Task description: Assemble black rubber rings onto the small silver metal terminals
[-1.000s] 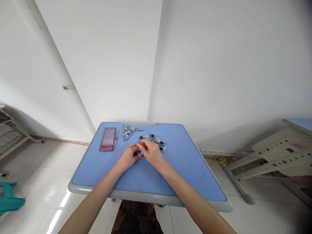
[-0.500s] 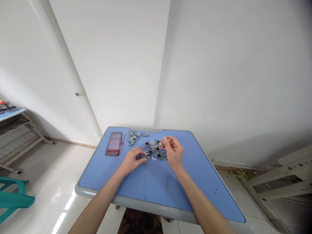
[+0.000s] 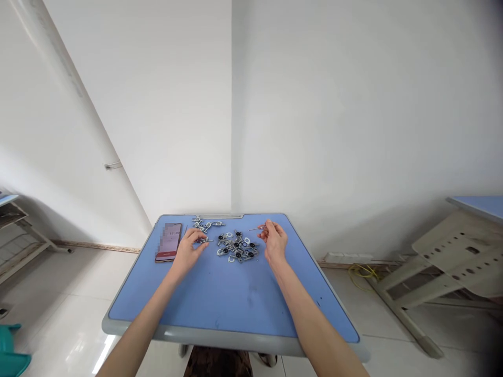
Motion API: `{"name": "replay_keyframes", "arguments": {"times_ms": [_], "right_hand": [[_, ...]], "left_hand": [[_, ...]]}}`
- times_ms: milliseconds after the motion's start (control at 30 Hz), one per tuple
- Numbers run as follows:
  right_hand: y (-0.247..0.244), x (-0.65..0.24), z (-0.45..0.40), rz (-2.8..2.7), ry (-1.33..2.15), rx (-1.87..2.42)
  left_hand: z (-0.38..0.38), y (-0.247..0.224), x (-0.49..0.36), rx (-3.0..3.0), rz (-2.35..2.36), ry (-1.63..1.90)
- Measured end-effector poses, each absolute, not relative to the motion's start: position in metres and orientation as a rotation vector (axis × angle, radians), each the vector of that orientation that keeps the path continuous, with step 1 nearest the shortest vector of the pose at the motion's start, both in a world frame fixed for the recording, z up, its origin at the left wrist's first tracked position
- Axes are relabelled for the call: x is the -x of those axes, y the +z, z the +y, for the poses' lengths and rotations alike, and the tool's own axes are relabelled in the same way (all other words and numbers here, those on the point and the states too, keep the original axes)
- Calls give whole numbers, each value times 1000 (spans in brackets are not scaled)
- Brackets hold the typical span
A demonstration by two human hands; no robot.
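the left hand [image 3: 190,248] pinches 1 small metal part [image 3: 205,240] between thumb and fingertips; a thin end of it sticks out to the right. whether that part touches the tabletop below is hard to tell. the right hand [image 3: 276,242] grasps a slim screwdriver [image 3: 256,229] in its curled fingers, the shaft pointing left and well apart from the piece in the left hand.

between the 2 hands, and slightly nearer the person, a loose pile of metal pieces [image 3: 238,255] lies on the desk, several of them bearing round black discs, with flat pale plates mixed in. just beyond the left hand sits a smaller group of metal fittings [image 3: 208,225], near the far edge.

left of that hand lies a phone [image 3: 170,245], part of its screen blurred out, with a thin tool [image 3: 186,230] just beside it, mostly hidden.

all this rests on a blue desk [image 3: 228,298] with a grey rim, set close to a white wall [image 3: 314,104]. further right are a yellow cable [image 3: 363,271] on the floor and another desk [image 3: 451,251]; at far left, a teal stool [image 3: 11,353].
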State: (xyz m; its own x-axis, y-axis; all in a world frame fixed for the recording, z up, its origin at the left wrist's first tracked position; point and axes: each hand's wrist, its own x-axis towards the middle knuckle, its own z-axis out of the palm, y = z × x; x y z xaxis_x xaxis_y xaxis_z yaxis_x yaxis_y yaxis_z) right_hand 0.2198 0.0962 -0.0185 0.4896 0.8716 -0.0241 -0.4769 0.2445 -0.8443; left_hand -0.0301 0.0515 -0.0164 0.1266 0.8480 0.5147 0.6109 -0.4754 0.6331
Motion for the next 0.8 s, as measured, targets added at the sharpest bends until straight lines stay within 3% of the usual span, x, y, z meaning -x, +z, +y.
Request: {"name": "replay_keyframes", "arguments": {"times_ms": [233, 800], "right_hand": [[-18, -221, 97, -488, 995, 910], [-14, -224, 95, -474, 1011, 910]], "left_hand": [[100, 8, 5, -2296, 1913, 760], [117, -31, -6, -2401, 2092, 544]]}}
